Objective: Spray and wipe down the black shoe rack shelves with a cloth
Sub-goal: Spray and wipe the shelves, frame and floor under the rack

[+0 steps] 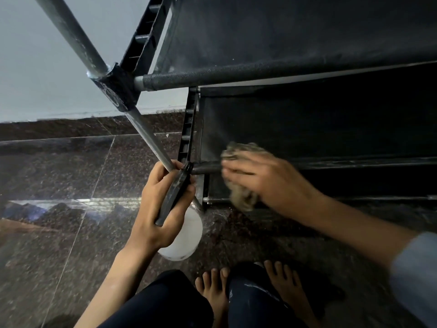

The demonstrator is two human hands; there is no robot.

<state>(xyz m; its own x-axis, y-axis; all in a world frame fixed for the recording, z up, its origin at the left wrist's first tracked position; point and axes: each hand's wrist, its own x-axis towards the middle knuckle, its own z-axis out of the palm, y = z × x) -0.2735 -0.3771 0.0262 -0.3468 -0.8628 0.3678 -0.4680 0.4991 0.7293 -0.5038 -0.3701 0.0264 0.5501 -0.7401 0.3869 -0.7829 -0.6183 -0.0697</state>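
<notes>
The black shoe rack (283,74) fills the upper right, with a fabric upper shelf (283,31) and a darker lower shelf (307,124). My right hand (272,185) grips a crumpled beige cloth (241,150) and presses it on the front bar of the lower shelf, near its left corner; the hand is motion-blurred. My left hand (156,204) holds a spray bottle by its black trigger head (175,192), right beside the rack's grey corner pole (146,136). The bottle's white body (186,235) hangs below the hand.
Dark speckled granite floor tiles (59,174) spread to the left and below. A pale wall (35,67) rises behind the rack's left side. My bare feet (212,287) and dark-trousered knees sit at the bottom edge, close to the rack's base.
</notes>
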